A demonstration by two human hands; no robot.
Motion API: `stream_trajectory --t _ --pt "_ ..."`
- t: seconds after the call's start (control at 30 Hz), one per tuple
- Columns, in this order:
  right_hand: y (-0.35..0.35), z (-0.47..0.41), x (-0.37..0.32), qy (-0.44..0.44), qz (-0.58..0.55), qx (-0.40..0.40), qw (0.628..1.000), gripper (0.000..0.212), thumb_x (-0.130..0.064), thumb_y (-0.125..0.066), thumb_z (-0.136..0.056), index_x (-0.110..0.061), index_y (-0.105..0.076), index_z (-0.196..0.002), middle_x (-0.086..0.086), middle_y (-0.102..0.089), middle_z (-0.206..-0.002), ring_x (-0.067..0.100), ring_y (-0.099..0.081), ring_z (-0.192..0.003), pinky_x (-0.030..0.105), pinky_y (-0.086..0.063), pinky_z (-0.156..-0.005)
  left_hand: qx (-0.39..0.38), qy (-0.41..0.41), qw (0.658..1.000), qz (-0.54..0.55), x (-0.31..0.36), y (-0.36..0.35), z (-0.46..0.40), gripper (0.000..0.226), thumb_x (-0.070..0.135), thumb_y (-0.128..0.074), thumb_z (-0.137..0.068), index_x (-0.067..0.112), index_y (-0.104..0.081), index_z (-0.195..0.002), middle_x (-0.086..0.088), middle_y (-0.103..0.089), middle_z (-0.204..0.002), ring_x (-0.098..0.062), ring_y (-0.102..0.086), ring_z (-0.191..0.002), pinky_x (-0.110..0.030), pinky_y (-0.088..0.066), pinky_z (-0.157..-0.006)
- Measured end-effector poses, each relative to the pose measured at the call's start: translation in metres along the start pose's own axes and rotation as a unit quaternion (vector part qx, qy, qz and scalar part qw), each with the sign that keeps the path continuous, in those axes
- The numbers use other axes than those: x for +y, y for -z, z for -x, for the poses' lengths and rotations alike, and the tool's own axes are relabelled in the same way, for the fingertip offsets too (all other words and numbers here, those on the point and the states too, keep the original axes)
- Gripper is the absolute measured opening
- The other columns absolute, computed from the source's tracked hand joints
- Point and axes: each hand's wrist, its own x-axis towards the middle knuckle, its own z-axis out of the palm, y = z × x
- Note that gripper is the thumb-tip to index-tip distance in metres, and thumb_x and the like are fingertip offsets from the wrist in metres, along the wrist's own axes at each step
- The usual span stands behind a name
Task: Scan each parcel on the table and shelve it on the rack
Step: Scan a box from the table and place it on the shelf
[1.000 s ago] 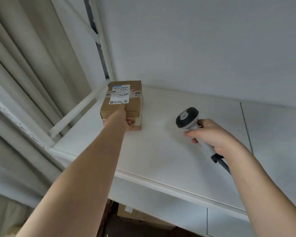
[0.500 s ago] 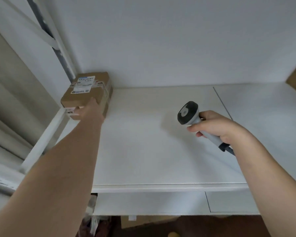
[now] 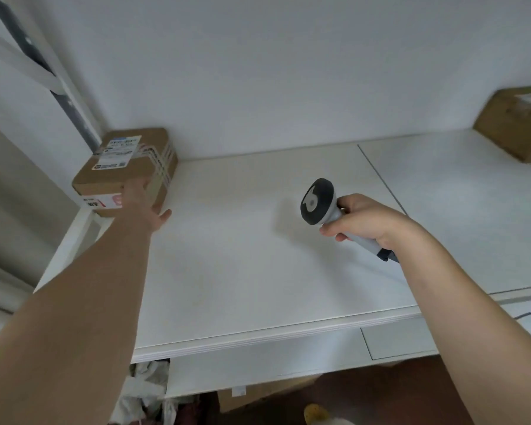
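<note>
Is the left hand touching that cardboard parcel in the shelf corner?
Touching. In the head view the left hand lies flat against the near side of the cardboard parcel, fingers straight, with no gap showing between them.

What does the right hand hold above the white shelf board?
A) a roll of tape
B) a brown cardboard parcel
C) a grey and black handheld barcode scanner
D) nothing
C: the right hand has its fingers curled round the handle of the grey and black handheld barcode scanner.
</note>
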Motion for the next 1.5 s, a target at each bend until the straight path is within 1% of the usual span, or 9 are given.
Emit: stream_trajectory --t 0.1,0.27,0.33,0.4,0.47,0.93,1.2,1.37,1.5 --pt "0.001 0.0 0.001 0.002 -0.002 -0.001 1.0 0.018 -0.012 -0.077 -0.079 -0.019 -0.065 -0.089 -0.002 -0.068 -0.078 0.01 -0.064 -0.059 0.025 -0.045 -0.065 0.002 -0.01 1.0 0.025 -0.003 0.004 -0.001 0.025 0.026 -0.044 -0.095 0.029 -0.056 -0.117 0.002 -0.049 -0.11 -0.026 -0.051 -0.12 -0.05 -0.035 -0.106" --pt "0.003 0.001 0.002 0.004 -0.01 0.001 1.0 0.017 -0.012 -0.077 -0.08 -0.018 -0.065 -0.09 0.0 -0.068 -0.081 0.013 -0.065 -0.064 0.026 -0.046 -0.07 0.078 -0.017 0.996 -0.025 -0.015 -0.011 0.011 0.038 0.015 -0.059 -0.094 0.01 -0.049 -0.13 -0.013 -0.051 -0.134 -0.03 -0.05 -0.121 -0.04 -0.044 -0.098" --pt "0.004 0.004 0.002 0.002 -0.01 0.002 1.0 0.017 -0.013 -0.077 -0.08 -0.018 -0.065 -0.09 0.001 -0.068 -0.08 0.013 -0.065 -0.064 0.027 -0.045 -0.07 0.068 0.024 0.997 -0.009 -0.023 -0.025 0.021 0.017 0.009 -0.053 -0.094 0.008 -0.057 -0.11 -0.011 -0.052 -0.123 -0.027 -0.05 -0.115 -0.036 -0.051 -0.09" --pt "0.007 0.01 0.004 -0.001 -0.017 0.007 1.0 0.017 -0.014 -0.077 -0.08 -0.018 -0.065 -0.091 0.001 -0.069 -0.08 0.012 -0.065 -0.064 0.027 -0.045 -0.071 0.028 0.044 0.997 -0.055 -0.031 -0.042 0.029 0.015 0.005 -0.042 -0.094 0.008 -0.052 -0.083 -0.009 -0.055 -0.102 -0.021 -0.056 -0.095 -0.031 -0.054 -0.071" --pt "0.012 0.02 0.011 -0.006 -0.027 0.015 1.0 0.018 -0.013 -0.077 -0.08 -0.017 -0.066 -0.093 0.001 -0.069 -0.078 0.011 -0.064 -0.063 0.026 -0.045 -0.07 -0.036 0.062 0.994 -0.077 -0.039 -0.07 0.038 0.021 0.004 -0.04 -0.095 0.007 -0.05 -0.077 -0.009 -0.058 -0.086 -0.017 -0.059 -0.078 -0.029 -0.052 -0.062" --pt "0.136 0.172 0.172 -0.134 -0.095 0.191 0.968 0.024 -0.025 -0.078 -0.079 -0.019 -0.065 -0.099 0.001 -0.072 -0.084 0.008 -0.068 -0.071 0.028 -0.048 -0.07 -0.34 0.097 0.904 -0.241 -0.222 -0.323 0.207 0.013 0.01 -0.051 -0.092 0.009 -0.058 -0.081 -0.007 -0.066 -0.083 -0.022 -0.062 -0.072 -0.026 -0.052 -0.059" --pt "0.247 0.266 0.324 -0.168 -0.191 0.294 0.921 0.029 -0.02 -0.077 -0.083 -0.02 -0.061 -0.108 -0.001 -0.07 -0.089 0.011 -0.068 -0.074 0.034 -0.057 -0.078 -0.482 0.0 0.793 -0.373 -0.36 -0.471 0.39 0.017 0.006 -0.051 -0.093 0.005 -0.066 -0.101 -0.009 -0.067 -0.093 -0.02 -0.064 -0.074 -0.023 -0.055 -0.063" --pt "0.34 0.343 0.431 -0.204 -0.305 0.434 0.823 0.035 -0.021 -0.076 -0.085 -0.025 -0.047 -0.104 0.002 -0.068 -0.098 0.002 -0.066 -0.057 0.016 -0.049 -0.048 -0.585 -0.022 0.677 -0.447 -0.447 -0.559 0.509 0.019 0.013 -0.056 -0.095 0.008 -0.065 -0.11 -0.009 -0.069 -0.1 -0.021 -0.068 -0.082 -0.026 -0.059 -0.076" --pt "0.394 0.391 0.492 -0.188 -0.358 0.533 0.744 0.036 -0.023 -0.077 -0.085 -0.024 -0.052 -0.112 0.001 -0.068 -0.102 0.005 -0.069 -0.063 0.022 -0.052 -0.057 -0.637 0.003 0.583 -0.504 -0.501 -0.613 0.581 0.017 0.012 -0.054 -0.095 0.012 -0.065 -0.108 -0.009 -0.069 -0.104 -0.02 -0.07 -0.083 -0.027 -0.06 -0.077"
